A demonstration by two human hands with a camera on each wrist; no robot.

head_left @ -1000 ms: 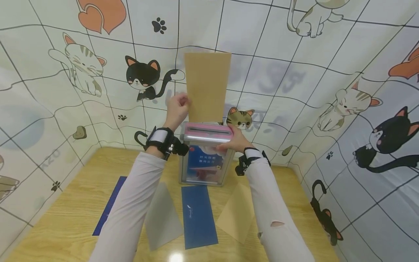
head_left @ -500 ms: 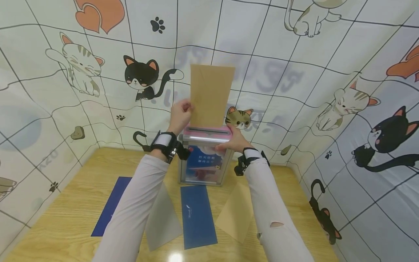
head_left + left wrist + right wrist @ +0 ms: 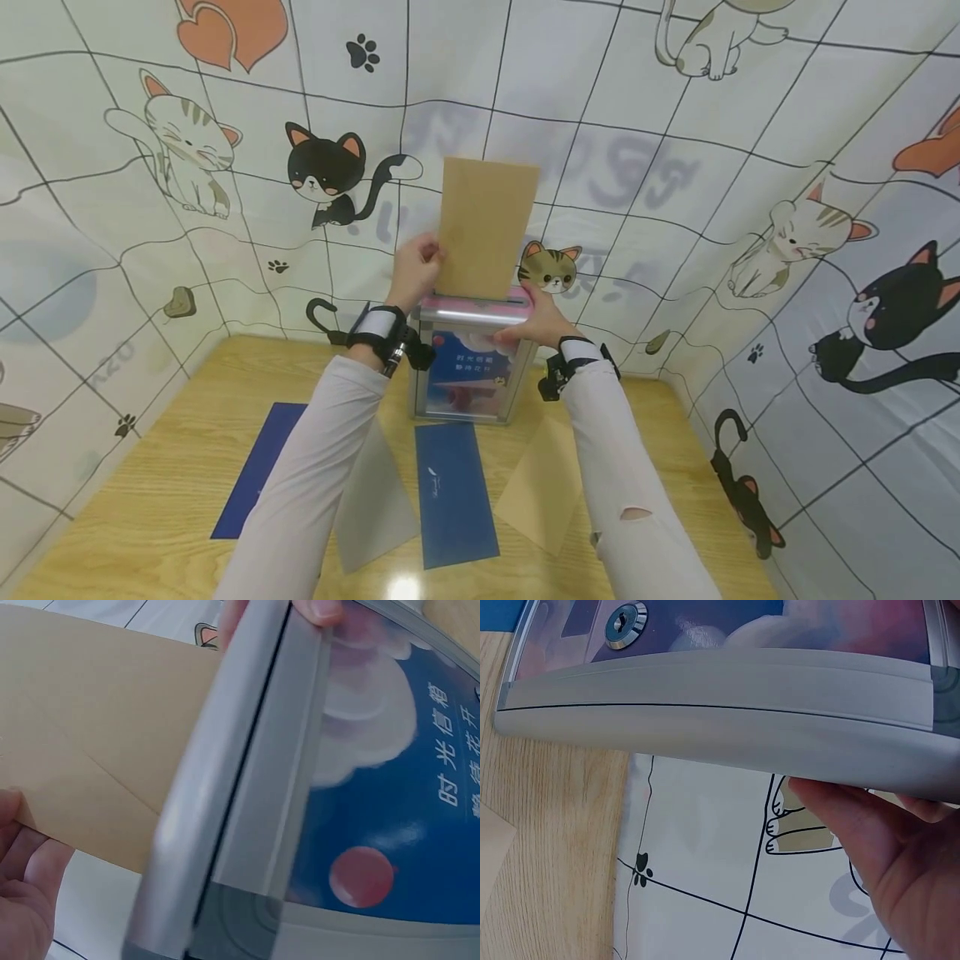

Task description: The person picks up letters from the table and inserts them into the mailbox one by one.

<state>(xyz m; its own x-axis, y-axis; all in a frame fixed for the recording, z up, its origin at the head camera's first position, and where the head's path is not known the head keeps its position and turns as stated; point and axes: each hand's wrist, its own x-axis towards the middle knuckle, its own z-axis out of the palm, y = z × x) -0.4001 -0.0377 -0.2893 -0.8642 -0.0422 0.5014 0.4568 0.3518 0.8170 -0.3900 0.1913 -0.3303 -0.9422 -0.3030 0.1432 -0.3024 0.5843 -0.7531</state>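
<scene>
My left hand [image 3: 416, 271] pinches the left edge of a brown kraft envelope [image 3: 487, 225], held upright above a mailbox [image 3: 468, 367]. The envelope's lower edge meets the slot in the pink top; how far it dips in is hard to tell. In the left wrist view, the envelope [image 3: 97, 735] runs behind the silver lid edge [image 3: 202, 772], with thumb and fingers at its side. My right hand [image 3: 542, 321] grips the mailbox's upper right corner, thumb in front. The right wrist view has that hand [image 3: 900, 862] against the lid edge [image 3: 727, 739]; some fingers are hidden.
On the wooden table [image 3: 202, 400] before the mailbox lie a dark blue envelope [image 3: 258, 467], a grey envelope [image 3: 375, 508], a blue envelope [image 3: 456, 496] and a tan envelope [image 3: 543, 492]. A cat-print curtain [image 3: 615, 158] hangs close behind the mailbox and along both sides.
The left hand has lowered the brown envelope and shifted it slightly right, so its lower edge is now at the slot. The right hand stays on the mailbox corner.
</scene>
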